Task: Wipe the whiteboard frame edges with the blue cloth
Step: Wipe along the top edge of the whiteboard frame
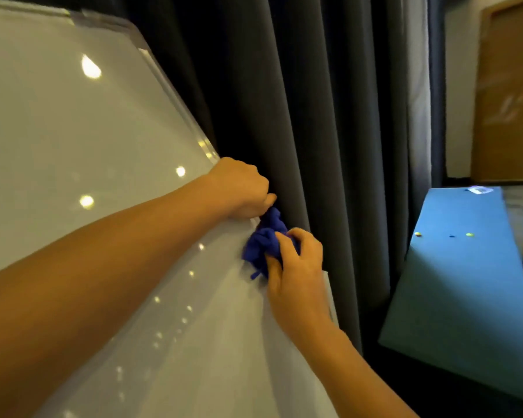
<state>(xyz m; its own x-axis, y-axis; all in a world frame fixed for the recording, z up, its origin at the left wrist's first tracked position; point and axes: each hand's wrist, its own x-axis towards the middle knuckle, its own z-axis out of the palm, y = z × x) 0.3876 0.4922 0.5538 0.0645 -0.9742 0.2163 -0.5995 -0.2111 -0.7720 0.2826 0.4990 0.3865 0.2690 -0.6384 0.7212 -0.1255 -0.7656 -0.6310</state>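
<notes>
A large whiteboard [73, 140] fills the left of the view, its silver frame edge [207, 147] running down the right side. A crumpled blue cloth [264, 241] sits against that edge at mid-height. My left hand [242, 188] is closed over the frame edge just above the cloth, its thumb touching the cloth's top. My right hand [296, 267] grips the cloth from below and presses it onto the frame. The frame section under both hands is hidden.
Dark grey curtains [314, 116] hang right behind the board's right edge. A teal table [459, 282] with a few small bits on it stands at the right. A wooden door [511, 86] is at the far right.
</notes>
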